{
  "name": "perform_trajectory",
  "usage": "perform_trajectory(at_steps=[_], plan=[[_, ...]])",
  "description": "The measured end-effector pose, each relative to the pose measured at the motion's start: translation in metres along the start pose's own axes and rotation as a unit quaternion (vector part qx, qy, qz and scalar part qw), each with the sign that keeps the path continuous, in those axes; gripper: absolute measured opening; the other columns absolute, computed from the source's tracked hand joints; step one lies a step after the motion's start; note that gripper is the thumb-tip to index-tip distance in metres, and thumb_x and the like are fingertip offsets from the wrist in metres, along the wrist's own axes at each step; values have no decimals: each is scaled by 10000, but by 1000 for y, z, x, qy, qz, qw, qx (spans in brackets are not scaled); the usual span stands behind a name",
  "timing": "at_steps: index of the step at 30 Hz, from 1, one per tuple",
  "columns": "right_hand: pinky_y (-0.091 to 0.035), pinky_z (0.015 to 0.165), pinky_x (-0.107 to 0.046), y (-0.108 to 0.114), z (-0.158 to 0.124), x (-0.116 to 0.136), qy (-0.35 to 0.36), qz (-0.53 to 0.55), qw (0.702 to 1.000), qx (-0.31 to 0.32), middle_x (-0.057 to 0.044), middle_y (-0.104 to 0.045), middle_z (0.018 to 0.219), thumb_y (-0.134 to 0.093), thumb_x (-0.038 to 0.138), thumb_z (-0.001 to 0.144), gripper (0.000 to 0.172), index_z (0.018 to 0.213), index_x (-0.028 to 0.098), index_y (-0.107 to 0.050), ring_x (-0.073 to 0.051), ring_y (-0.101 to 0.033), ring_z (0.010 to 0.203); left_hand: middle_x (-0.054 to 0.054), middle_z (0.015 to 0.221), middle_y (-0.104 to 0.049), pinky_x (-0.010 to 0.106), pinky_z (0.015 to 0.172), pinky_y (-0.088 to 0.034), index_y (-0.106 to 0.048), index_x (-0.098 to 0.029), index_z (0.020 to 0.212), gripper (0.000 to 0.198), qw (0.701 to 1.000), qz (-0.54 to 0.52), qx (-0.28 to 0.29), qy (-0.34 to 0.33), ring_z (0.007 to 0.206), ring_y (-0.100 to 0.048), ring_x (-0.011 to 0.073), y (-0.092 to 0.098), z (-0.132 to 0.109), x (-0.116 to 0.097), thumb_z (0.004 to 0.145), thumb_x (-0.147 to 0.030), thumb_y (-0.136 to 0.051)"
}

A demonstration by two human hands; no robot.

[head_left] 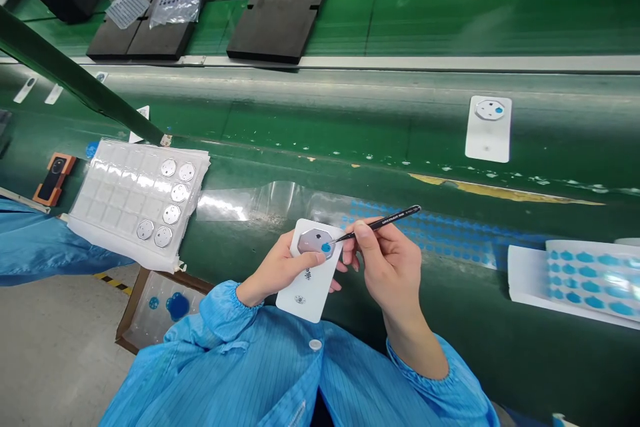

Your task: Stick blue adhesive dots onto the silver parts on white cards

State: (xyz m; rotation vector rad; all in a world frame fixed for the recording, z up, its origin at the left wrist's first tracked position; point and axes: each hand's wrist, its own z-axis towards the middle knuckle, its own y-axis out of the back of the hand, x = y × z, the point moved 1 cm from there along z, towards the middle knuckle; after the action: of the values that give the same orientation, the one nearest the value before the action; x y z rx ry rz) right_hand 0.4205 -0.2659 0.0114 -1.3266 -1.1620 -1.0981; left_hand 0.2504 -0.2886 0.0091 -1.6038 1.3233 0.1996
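Observation:
My left hand (286,265) holds a white rectangular plate (311,285), thumb on its face and fingers behind. Near the plate's upper end sits a silver rounded piece (311,240) with a small blue dot (326,247) at its right side. Black tweezers (393,218) are pinched in my right hand (389,260), their tip at or just above the blue dot; whether they touch it I cannot tell. Dark printed marks show lower down on the plate. Right of my right hand, a clear sheet with rows of blue dots (450,240) lies on the green surface.
A clear tray (125,203) with several silver discs lies at left, below a green pole (85,73). Another white plate (487,145) lies at upper right. Blue stickers on sheets (590,280) are at far right. Black foam blocks (283,13) stand behind the ledge.

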Motion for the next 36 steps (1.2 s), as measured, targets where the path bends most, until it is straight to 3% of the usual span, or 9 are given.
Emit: perform_trajectory(at_steps=[15,20,23,26,29,33,36], plan=[[-498,445,-193,3,-6,-3,38,-8,999,2,26,-647,627,-664,375,1051,213,931,204,-706,-102,-606,483,157,979,-798,343,614,-660,-684,-102,1226,567,1000,18,-17,1,709,-791,285,-6,-3,-3,847,-487,-855],[-512,477,-219,0,-8,-8,60,8,998,0,19,-657,670,-658,343,1053,163,969,214,-711,-115,-614,518,160,953,-801,360,613,-659,-682,-101,1215,588,998,11,-60,-20,733,-795,308,-8,-1,3,842,-522,-850],[-510,539,-256,-3,-5,-7,116,51,990,-56,3,-628,747,-625,337,1062,209,913,211,-699,-131,-620,603,166,958,-803,377,623,-659,-660,-105,1205,566,996,-3,-85,-26,716,-792,306,-7,0,6,847,-502,-846],[-554,755,-328,-3,-4,-7,167,59,976,-125,-25,-621,889,-630,354,1046,224,875,216,-671,-170,-648,808,166,976,-803,366,635,-650,-643,-113,1158,489,994,-15,-100,-41,715,-788,289,-5,1,6,870,-466,-823],[-535,746,-315,-2,-6,-11,85,18,992,-93,-43,-632,1012,-648,406,1030,178,1006,234,-681,-179,-630,870,137,985,-799,382,672,-650,-610,-132,1215,506,992,-32,-101,-64,731,-786,286,-5,1,6,852,-406,-830],[-473,563,-262,-8,-14,-18,-71,31,995,59,-26,-634,981,-680,485,999,296,1193,262,-666,-159,-585,738,71,1053,-771,319,711,-621,-574,-201,1440,662,988,7,-103,-113,787,-753,216,-3,1,9,843,-343,-822],[-511,676,-289,-15,-16,-19,-81,20,992,93,-36,-645,1005,-696,492,984,307,1179,255,-682,-182,-602,831,57,1101,-749,245,717,-566,-605,-233,1465,642,981,57,-113,-145,846,-705,171,-1,1,12,864,-338,-805]])
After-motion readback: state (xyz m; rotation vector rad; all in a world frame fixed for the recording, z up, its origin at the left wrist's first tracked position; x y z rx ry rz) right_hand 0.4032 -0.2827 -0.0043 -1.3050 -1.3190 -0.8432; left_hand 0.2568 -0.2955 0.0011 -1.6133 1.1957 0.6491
